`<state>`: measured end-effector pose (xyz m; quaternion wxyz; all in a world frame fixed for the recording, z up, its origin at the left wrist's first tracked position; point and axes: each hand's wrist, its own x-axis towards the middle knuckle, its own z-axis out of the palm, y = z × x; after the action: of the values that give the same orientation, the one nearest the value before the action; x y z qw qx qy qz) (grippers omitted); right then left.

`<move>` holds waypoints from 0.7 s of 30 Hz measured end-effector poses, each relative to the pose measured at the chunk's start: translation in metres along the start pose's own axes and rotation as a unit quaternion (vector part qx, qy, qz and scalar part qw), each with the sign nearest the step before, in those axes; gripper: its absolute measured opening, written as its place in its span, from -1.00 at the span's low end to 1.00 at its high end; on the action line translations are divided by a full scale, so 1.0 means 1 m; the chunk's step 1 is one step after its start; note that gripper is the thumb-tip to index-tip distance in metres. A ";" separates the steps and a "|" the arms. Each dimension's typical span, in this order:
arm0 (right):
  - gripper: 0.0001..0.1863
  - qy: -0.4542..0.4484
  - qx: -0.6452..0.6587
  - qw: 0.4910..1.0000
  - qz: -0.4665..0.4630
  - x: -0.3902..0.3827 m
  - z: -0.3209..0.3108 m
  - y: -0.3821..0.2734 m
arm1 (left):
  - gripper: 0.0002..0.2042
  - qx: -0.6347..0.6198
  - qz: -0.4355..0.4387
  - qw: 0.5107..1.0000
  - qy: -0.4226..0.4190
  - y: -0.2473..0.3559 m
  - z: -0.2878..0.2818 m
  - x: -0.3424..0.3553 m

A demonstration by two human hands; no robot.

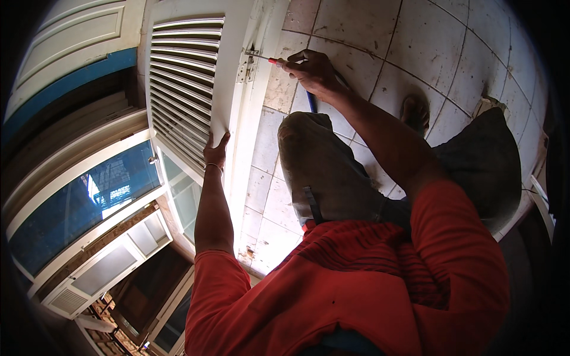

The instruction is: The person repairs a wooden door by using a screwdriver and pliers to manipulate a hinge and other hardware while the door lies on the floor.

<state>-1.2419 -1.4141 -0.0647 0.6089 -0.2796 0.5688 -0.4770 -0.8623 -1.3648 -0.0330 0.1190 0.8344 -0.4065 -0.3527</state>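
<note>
My right hand [313,72] is closed on a screwdriver [274,60] with a red part at the front of its handle. Its thin shaft reaches left to a metal fitting [246,70] set in the edge of a white louvred door [230,71]; whether the tip sits in a screw is too small to tell. Lower on the same door, my left hand [215,153] grips the white frame beside the slats, thumb up and fingers partly hidden.
White, stained floor tiles [350,26] lie to the right. A blue object [312,102], partly covered, shows beside my bent knee [297,133]. My foot [414,113] rests on the tiles. Left of the door are a blue glazed window [89,196] and a white cabinet panel [107,273].
</note>
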 end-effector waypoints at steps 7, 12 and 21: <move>-0.58 -0.039 0.072 0.996 0.026 0.006 0.001 0.015 | -0.18 0.073 0.043 0.996 0.014 -0.028 -0.014 0.014; -0.63 -0.051 0.102 0.992 0.046 0.005 -0.012 0.022 | -0.18 0.003 -0.005 1.000 -0.002 0.008 -0.002 -0.008; -0.58 -0.036 0.066 0.996 0.057 0.008 -0.013 0.022 | -0.19 -0.011 0.008 1.000 -0.011 0.016 0.003 -0.012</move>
<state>-1.2499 -1.4101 -0.0903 0.6726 -0.2229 0.5284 -0.4677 -0.8793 -1.3653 -0.0215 0.1260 0.8258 -0.4105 -0.3656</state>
